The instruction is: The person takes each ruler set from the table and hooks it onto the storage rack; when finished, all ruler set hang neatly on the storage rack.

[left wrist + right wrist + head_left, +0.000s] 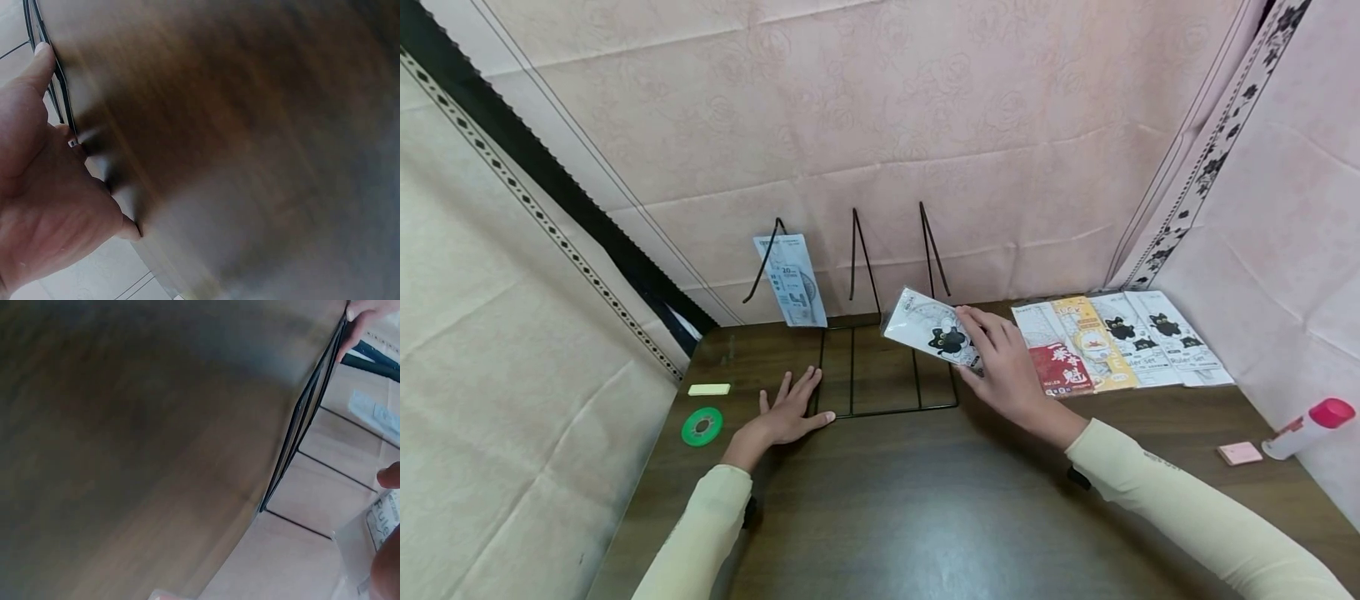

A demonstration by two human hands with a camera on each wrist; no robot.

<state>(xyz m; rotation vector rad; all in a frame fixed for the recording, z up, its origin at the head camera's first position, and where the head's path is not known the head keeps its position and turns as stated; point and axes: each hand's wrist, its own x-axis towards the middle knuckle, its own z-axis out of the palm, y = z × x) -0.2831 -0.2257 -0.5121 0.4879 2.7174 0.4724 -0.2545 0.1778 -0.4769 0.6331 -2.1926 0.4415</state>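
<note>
A black wire rack (895, 412) stands on the brown table against the back cloth, with three upright bent prongs. On its left prong hangs a flat light-blue-looking packet (796, 287). My left hand (784, 415) rests with spread fingers at the rack's front left corner, its thumb at the wire; the left wrist view shows the same hand (56, 169) beside the black wires. Between thumb and fingers, my right hand (1003, 367) pinches a white packet (921, 321) with a black cat picture in a clear sleeve. This packet is tilted, before the rack's right prong.
To the right lie a red-and-white packet (1063, 367), a yellow packet (1097, 342) and two white cat packets (1172, 333). A pink block (1240, 453) and a red-capped tube (1303, 429) sit near the right edge. At left are a green ring (689, 427) and a pale yellow strip (709, 389).
</note>
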